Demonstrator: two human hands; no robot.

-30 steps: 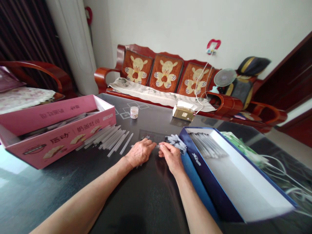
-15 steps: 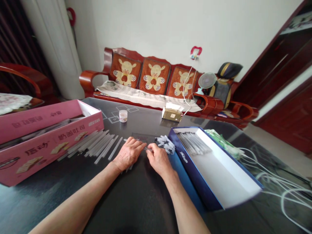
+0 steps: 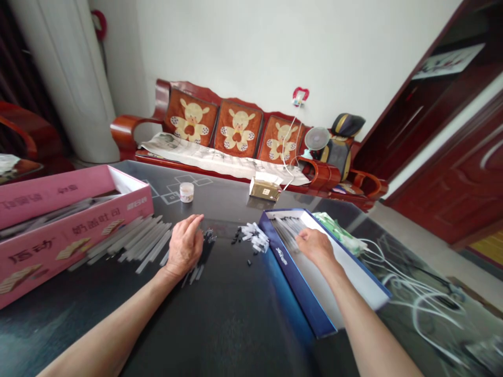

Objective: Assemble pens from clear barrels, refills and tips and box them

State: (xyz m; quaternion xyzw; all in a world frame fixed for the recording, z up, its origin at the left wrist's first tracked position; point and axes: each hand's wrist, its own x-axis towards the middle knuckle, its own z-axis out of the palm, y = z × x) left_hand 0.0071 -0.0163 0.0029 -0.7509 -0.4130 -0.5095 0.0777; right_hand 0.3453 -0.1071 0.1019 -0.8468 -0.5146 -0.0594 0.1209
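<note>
My left hand (image 3: 185, 245) hovers over or rests at the right end of a row of slim translucent tubes (image 3: 131, 242), fingers stretched out; its underside is hidden. Beside and below it lie thin sticks with dark, shiny tips (image 3: 208, 235). My right hand (image 3: 315, 245) reaches into a long blue box (image 3: 293, 280) with a white inside. Its fingers are pinched at the near end of the translucent tubes (image 3: 286, 226) lying there, seemingly on one tube. Small white caps (image 3: 255, 236) are heaped left of the box, with small black pieces (image 3: 236, 234) around them.
A pink carton (image 3: 78, 230) holding more tubes stands on the left of the dark table (image 3: 220, 324). Farther back are a small round jar (image 3: 186, 192) and a gold tissue box (image 3: 264, 189). Right of the blue box lie a green packet (image 3: 340, 233) and white cables (image 3: 420, 309).
My right hand has moved away from the left, over to the right and into the blue box. My left hand has lifted slightly and straightened its fingers. The view has turned slightly right.
</note>
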